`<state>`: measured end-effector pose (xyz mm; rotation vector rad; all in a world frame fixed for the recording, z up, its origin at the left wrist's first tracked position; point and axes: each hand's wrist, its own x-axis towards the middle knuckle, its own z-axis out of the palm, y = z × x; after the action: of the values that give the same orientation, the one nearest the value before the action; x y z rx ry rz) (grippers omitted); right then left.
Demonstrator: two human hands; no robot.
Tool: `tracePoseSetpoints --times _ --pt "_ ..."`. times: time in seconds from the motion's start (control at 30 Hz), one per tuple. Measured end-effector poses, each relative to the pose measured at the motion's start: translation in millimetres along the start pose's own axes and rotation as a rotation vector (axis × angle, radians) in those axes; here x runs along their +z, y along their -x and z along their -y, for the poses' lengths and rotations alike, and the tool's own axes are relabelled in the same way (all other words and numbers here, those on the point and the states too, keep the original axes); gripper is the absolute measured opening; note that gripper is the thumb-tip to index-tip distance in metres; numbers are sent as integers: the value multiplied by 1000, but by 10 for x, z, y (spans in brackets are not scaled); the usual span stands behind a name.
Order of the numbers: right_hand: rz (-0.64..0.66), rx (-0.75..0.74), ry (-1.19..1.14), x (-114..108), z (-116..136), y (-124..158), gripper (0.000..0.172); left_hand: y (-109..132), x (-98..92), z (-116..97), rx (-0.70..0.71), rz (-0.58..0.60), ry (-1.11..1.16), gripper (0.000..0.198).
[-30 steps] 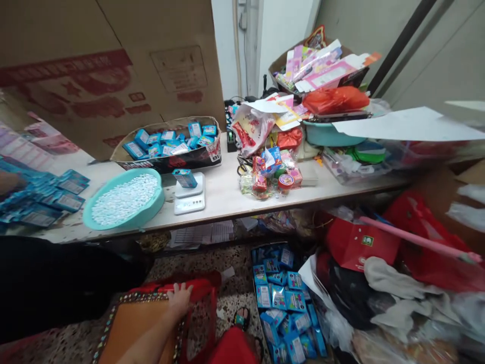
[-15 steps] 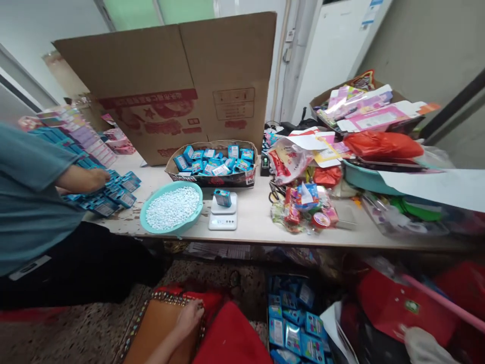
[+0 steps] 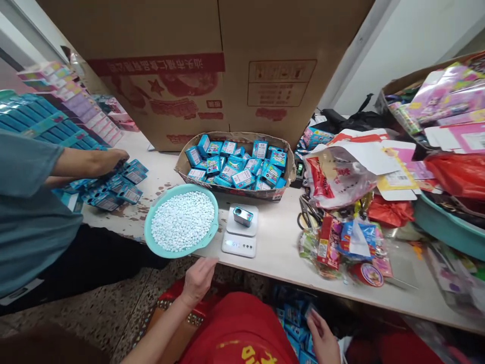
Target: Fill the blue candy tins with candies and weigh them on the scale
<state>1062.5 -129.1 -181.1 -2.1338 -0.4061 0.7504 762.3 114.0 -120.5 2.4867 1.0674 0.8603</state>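
Note:
My left hand (image 3: 199, 278) is at the table's front edge, just below a turquoise bowl (image 3: 215, 227) of small white pellets. Its fingers are curled together, and whatever they may hold is hidden. Below the table edge, my right hand (image 3: 321, 331) reaches over a pile of small blue boxes (image 3: 293, 331), its fingertips pinching the corner of one. A white digital scale (image 3: 238, 244) with a lit display stands beside the bowl, bearing one small blue box (image 3: 243, 216) with an opening on its top side.
A low carton (image 3: 265, 193) holds many blue boxes, before a large upright cardboard sheet (image 3: 265, 55). At left, a co-worker's hands (image 3: 109, 161) handle stacked blue boxes (image 3: 121, 187). Scissors (image 3: 307, 215), candy wrappers (image 3: 329, 242) and a turquoise basin (image 3: 439, 222) lie right.
The view has shifted closer to the table. My left hand has risen from the brown seat to the table edge; my right hand has appeared. The box on the scale has turned.

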Motion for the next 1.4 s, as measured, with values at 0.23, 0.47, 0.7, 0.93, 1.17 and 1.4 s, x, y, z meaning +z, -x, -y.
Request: tracePoseSetpoints --times 0.23,0.47,0.7,0.93,1.17,1.4 --pt "176 -342 -92 483 1114 -517 56 -585 -146 21 -12 -241 -153 21" --pt "380 -630 -80 1394 1949 -1099 62 -601 -129 -49 -199 -311 -211 21" --pt "525 -635 -77 1859 2112 -1271 39 -944 111 -82 -584 -283 185 24" --pt "506 -680 -97 1696 2402 -1147 39 -1387 184 10 -966 -365 812 41" --pt "496 -655 -117 1684 2737 -893 38 -1548 -218 282 -931 -417 796 41" --pt "425 -391 -142 1526 2527 -771 44 215 -864 821 -1244 -443 -144 33"
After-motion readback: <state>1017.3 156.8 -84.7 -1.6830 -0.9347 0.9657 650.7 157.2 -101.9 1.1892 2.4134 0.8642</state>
